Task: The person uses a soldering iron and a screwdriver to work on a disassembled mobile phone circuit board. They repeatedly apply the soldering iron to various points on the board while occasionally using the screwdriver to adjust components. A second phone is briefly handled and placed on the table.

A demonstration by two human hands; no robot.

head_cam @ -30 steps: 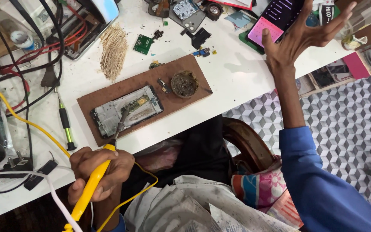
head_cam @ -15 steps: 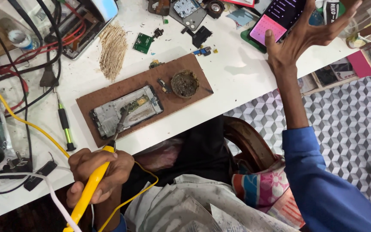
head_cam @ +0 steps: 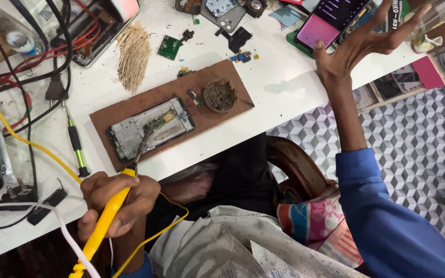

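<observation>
Little has shifted: left hand still grips the yellow soldering iron on the opened phone, right hand raised, fingers spread empty.

The left hand is curling tight in a fist, low and close to the body. The right hand is reaching far forward on an outstretched arm, fingers spreading wide.

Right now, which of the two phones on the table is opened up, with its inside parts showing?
The phone lying on the brown board, under the soldering iron tip. The other phone, by the right hand, shows a lit screen.
</observation>
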